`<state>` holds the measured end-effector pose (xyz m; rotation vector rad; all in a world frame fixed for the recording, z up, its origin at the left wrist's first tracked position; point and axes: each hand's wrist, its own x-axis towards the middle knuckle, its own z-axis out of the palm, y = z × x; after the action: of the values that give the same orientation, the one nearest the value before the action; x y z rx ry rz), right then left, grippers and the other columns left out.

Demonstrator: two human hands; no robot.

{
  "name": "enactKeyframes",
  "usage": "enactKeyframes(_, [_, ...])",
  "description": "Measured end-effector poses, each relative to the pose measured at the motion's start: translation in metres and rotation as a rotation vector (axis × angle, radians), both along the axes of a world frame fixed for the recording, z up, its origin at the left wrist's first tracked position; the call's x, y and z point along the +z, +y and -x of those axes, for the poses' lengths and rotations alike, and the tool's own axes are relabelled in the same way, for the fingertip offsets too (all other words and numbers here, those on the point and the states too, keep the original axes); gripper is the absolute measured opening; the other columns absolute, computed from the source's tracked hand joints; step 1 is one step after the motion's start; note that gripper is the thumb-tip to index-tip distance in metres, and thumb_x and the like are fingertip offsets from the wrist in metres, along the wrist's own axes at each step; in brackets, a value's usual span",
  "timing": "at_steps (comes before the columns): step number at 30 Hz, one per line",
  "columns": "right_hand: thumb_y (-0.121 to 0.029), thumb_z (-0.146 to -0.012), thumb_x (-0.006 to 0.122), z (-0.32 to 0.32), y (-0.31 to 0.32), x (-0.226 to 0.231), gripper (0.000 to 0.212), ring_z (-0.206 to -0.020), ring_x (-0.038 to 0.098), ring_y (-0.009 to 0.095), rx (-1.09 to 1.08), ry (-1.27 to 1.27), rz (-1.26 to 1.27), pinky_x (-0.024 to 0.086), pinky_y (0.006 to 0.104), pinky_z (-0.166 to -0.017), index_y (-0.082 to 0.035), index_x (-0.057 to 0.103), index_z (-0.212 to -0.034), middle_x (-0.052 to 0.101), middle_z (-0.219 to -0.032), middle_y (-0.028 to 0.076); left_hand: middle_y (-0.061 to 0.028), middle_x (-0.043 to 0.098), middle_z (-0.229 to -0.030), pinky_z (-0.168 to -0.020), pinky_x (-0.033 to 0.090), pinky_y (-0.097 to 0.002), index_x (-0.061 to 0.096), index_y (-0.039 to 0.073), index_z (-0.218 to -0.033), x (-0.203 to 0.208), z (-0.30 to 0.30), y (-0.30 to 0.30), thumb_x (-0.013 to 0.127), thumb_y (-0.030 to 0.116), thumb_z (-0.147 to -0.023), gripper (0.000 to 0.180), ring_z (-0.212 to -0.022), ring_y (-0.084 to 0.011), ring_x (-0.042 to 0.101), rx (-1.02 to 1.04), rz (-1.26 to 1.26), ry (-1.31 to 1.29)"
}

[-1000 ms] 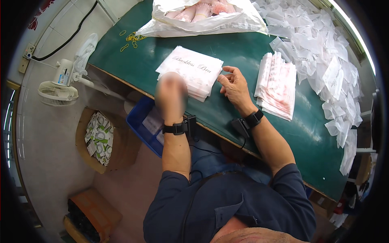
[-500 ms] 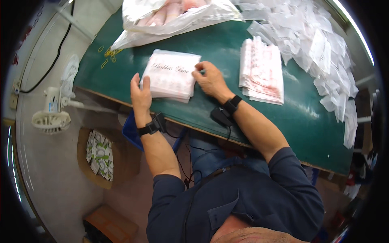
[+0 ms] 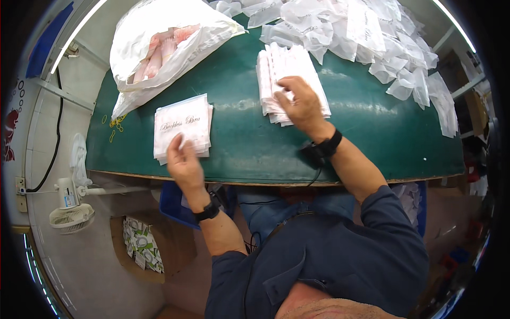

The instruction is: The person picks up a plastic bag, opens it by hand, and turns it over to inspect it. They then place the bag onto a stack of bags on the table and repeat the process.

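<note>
Upper ctr. of frame, folded white-pink plastic pile (image 3: 295, 65) is being part-covered by R hand (image 3: 302, 103), fingers half-curled, grip unclear; ctr.-L, flat printed white-pink stack (image 3: 180, 113) is being overlapped by L hand (image 3: 185, 164), fingers parted. Pickup prob. being set up; edge pinch needed.

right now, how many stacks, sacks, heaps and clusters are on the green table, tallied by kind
Neat stacks of printed plastic bags, left stack and right stack: 2
White sack of pink bundles: 1
Heap of loose translucent bags: 1
Cluster of yellow rubber bands: 1
Total: 5
</note>
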<state>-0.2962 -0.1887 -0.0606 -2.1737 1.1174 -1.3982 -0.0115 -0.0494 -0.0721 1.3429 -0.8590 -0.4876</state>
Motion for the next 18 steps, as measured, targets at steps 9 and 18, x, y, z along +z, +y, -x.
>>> enactKeyframes(9, [-0.022,-0.086,0.070,0.079,-0.026,-0.047,0.028,-0.125,0.054,0.031,-0.154,0.322,-0.042,0.042,0.0411,-0.106,-0.006,0.069,-0.110,0.064,-0.129,0.012,-0.0205,0.060,-0.130,-0.102,0.046,-0.0438,0.064,0.003,-0.120,0.042,0.172,-0.120,0.073,0.015,-0.082,0.041,-0.122,-0.0384,0.056,-0.496,0.190,-1.150])
enactKeyframes(18, [-0.020,-0.084,0.070,0.085,-0.024,-0.052,0.025,-0.118,0.058,0.030,-0.130,0.132,-0.115,0.045,0.0430,-0.100,-0.006,0.071,-0.105,0.066,-0.125,0.009,-0.0208,0.060,-0.130,-0.099,0.049,-0.0420,0.065,0.001,-0.118,-0.011,0.166,-0.177,0.068,0.006,-0.082,0.037,-0.119,-0.0381,0.059,-0.378,-0.152,-1.248])
